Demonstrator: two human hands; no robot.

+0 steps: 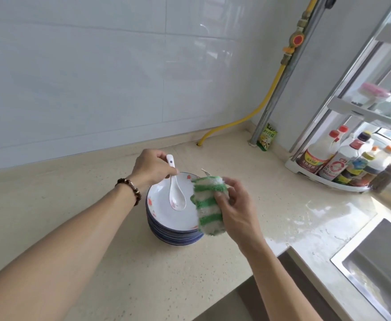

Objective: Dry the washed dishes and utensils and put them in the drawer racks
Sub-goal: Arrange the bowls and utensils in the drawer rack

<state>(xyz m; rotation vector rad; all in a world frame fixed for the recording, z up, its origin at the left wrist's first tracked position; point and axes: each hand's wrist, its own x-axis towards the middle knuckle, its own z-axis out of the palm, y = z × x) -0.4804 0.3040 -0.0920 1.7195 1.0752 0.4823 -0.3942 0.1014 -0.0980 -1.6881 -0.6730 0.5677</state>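
Over a stack of plates (166, 230) on the counter (97, 251), the left hand (153, 167) pinches a white spoon (176, 193) by its handle, bowl down, while the right hand (236, 209) grips a green-striped cloth (207, 205) just beside it.

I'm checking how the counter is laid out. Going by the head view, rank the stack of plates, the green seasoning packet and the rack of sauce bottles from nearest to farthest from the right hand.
From the right hand:
1. Stack of plates, just to its left, under the cloth's edge.
2. Green seasoning packet, back by the wall pipe.
3. Rack of sauce bottles, far right, by the window.
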